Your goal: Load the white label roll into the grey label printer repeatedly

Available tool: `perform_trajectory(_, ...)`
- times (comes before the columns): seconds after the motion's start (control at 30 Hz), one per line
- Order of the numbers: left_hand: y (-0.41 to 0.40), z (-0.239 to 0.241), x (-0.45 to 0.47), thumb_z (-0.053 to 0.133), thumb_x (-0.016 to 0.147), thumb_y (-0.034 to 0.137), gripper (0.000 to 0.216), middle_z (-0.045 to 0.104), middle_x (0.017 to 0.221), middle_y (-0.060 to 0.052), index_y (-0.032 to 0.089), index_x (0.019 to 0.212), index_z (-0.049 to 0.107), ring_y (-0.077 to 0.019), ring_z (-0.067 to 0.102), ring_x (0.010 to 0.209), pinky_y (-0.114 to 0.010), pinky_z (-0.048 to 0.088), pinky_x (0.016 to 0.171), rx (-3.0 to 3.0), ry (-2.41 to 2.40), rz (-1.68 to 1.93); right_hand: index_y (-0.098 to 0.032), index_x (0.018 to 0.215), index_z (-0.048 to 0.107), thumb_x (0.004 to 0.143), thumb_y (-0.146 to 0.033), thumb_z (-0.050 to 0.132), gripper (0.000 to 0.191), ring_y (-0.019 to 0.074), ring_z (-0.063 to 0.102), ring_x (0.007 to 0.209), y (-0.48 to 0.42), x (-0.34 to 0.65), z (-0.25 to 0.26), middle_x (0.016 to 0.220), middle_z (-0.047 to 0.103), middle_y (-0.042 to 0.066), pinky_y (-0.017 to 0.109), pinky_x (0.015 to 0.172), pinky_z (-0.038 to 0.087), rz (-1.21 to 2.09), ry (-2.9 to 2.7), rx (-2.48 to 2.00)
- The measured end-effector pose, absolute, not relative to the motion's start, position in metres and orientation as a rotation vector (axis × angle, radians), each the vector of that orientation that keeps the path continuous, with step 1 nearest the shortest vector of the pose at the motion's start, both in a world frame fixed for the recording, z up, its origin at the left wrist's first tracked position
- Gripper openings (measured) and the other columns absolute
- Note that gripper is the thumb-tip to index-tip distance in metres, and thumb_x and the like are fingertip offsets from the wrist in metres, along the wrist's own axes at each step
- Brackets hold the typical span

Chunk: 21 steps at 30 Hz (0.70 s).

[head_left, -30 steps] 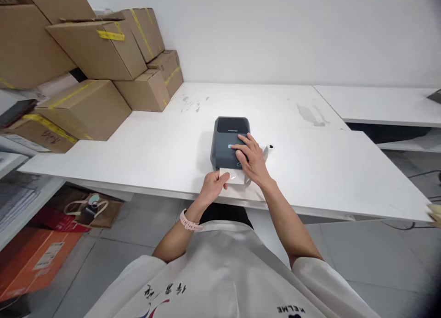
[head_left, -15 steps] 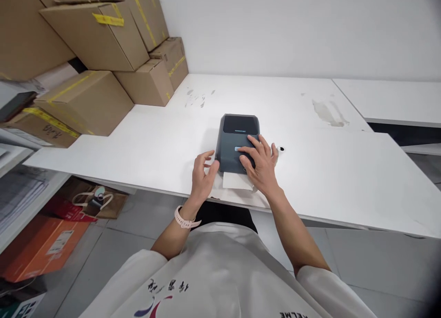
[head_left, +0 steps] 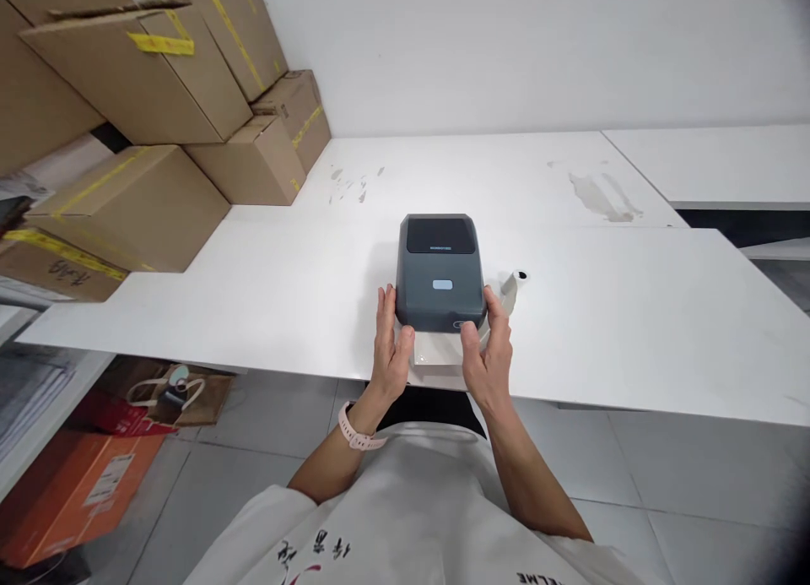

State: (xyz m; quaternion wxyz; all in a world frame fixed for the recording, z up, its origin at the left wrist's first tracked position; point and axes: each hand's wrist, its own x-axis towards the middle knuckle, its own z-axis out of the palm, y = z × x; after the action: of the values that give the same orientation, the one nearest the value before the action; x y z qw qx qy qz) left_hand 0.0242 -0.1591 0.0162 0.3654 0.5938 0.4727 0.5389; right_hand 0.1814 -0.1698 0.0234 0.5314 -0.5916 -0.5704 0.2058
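A dark grey label printer [head_left: 441, 302] sits near the table's front edge, its darker window at the back and a pale button in the middle of its top. White paper [head_left: 436, 350] sticks out beneath its front. My left hand [head_left: 391, 353] holds the printer's left side, thumb at the front corner. On the opposite side my right hand [head_left: 488, 353] grips the right front corner, thumb on the front edge. Just right of the printer lies a small white roll-like piece [head_left: 515, 283] with a dark end.
The printer stands on a white table [head_left: 304, 298] with peeled marks on its far part. Cardboard boxes [head_left: 158, 192] are stacked at the left against the white wall. On the floor at lower left are an orange box [head_left: 82, 492] and a paper bag [head_left: 215, 395].
My right hand has moved off the printer's top to its right front corner. My left hand has closed in on the left side. The printer appears slightly turned and nearer.
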Motion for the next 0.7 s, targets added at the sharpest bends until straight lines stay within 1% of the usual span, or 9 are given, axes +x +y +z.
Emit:
perform_trajectory(0.1, -0.159, 0.021, 0.024, 0.038, 0.105, 0.051, 0.059, 0.02, 0.174, 0.001, 0.037, 0.161, 0.029, -0.0229, 0.005, 0.164, -0.047, 0.014, 0.134, 1.491, 1.174, 1.423, -0.032, 0.157, 0.037, 0.104, -0.051, 0.045, 0.057, 0.0306, 0.038, 0.153, -0.169, 0.183, 0.029, 0.163, 0.042, 0.011, 0.061, 0.121, 0.036, 0.521, -1.337, -1.351)
perform_trajectory(0.17, -0.153, 0.027, 0.02, 0.039, 0.104, 0.051, 0.058, 0.025, 0.173, 0.0, 0.035, 0.159, 0.035, -0.0235, 0.01, 0.163, -0.046, 0.016, 0.134, 1.495, 1.145, 1.46, -0.031, 0.155, 0.041, 0.104, -0.052, 0.042, 0.056, 0.0306, 0.041, 0.151, -0.166, 0.187, 0.036, 0.161, 0.045, 0.011, 0.059, 0.12, 0.038, 0.535, -1.325, -1.322)
perform_trajectory(0.27, -0.127, 0.043, 0.013, 0.042, 0.103, 0.05, 0.051, 0.044, 0.165, -0.001, 0.033, 0.15, 0.052, -0.0244, 0.032, 0.157, -0.045, 0.025, 0.131, 1.513, 1.057, 1.565, -0.031, 0.154, 0.043, 0.105, -0.054, 0.039, 0.055, 0.03, 0.041, 0.151, -0.153, 0.195, 0.055, 0.161, 0.045, 0.008, 0.057, 0.122, 0.036, 0.488, -1.353, -1.256)
perform_trajectory(0.33, -0.098, 0.055, 0.009, 0.043, 0.103, 0.048, 0.046, 0.059, 0.153, -0.003, 0.03, 0.141, 0.062, -0.025, 0.046, 0.15, -0.044, 0.033, 0.128, 1.49, 0.984, 1.645, -0.033, 0.157, 0.038, 0.105, -0.057, 0.037, 0.057, 0.0301, 0.039, 0.152, -0.134, 0.2, 0.073, 0.163, 0.042, 0.006, 0.057, 0.123, 0.034, 0.41, -1.42, -1.225)
perform_trajectory(0.37, -0.081, 0.06, 0.007, 0.046, 0.102, 0.047, 0.044, 0.062, 0.15, -0.004, 0.03, 0.138, 0.064, -0.0255, 0.049, 0.148, -0.045, 0.036, 0.126, 1.466, 0.98, 1.659, -0.033, 0.159, 0.034, 0.104, -0.058, 0.035, 0.06, 0.0307, 0.036, 0.153, -0.121, 0.2, 0.083, 0.165, 0.039, 0.006, 0.058, 0.123, 0.032, 0.357, -1.464, -1.224)
perform_trajectory(0.43, -0.048, 0.063, 0.006, 0.059, 0.095, 0.038, 0.048, 0.056, 0.155, -0.004, 0.031, 0.142, 0.058, -0.027, 0.044, 0.151, -0.046, 0.035, 0.126, 1.423, 1.041, 1.601, -0.033, 0.163, 0.024, 0.103, -0.063, 0.033, 0.067, 0.0327, 0.032, 0.154, -0.09, 0.2, 0.102, 0.167, 0.034, 0.008, 0.061, 0.124, 0.027, 0.23, -1.547, -1.248)
perform_trajectory(0.5, -0.023, 0.058, 0.005, 0.07, 0.083, 0.026, 0.072, 0.041, 0.166, -0.003, 0.034, 0.15, 0.048, -0.0297, 0.029, 0.159, -0.049, 0.029, 0.129, 1.396, 1.12, 1.437, -0.031, 0.166, 0.013, 0.102, -0.066, 0.029, 0.074, 0.0349, 0.031, 0.154, -0.053, 0.2, 0.118, 0.166, 0.034, 0.011, 0.065, 0.124, 0.022, 0.099, -1.596, -1.281)
perform_trajectory(0.57, -0.007, 0.048, 0.006, 0.071, 0.073, 0.015, 0.093, 0.03, 0.171, -0.006, 0.033, 0.157, 0.036, -0.0327, 0.02, 0.161, -0.053, 0.027, 0.128, 1.347, 1.139, 1.222, -0.028, 0.166, 0.004, 0.103, -0.066, 0.025, 0.077, 0.0364, 0.031, 0.153, -0.016, 0.202, 0.131, 0.164, 0.035, 0.015, 0.065, 0.124, 0.021, 0.0, -1.63, -1.315)
perform_trajectory(0.7, -0.001, 0.033, 0.008, 0.063, 0.064, 0.006, 0.109, 0.029, 0.171, -0.013, 0.024, 0.163, 0.022, -0.0333, 0.03, 0.158, -0.052, 0.034, 0.125, 1.255, 1.078, 1.085, -0.028, 0.166, -0.004, 0.104, -0.065, 0.019, 0.075, 0.039, 0.029, 0.154, 0.031, 0.214, 0.147, 0.165, 0.031, 0.016, 0.066, 0.118, 0.027, -0.167, -1.768, -1.336)
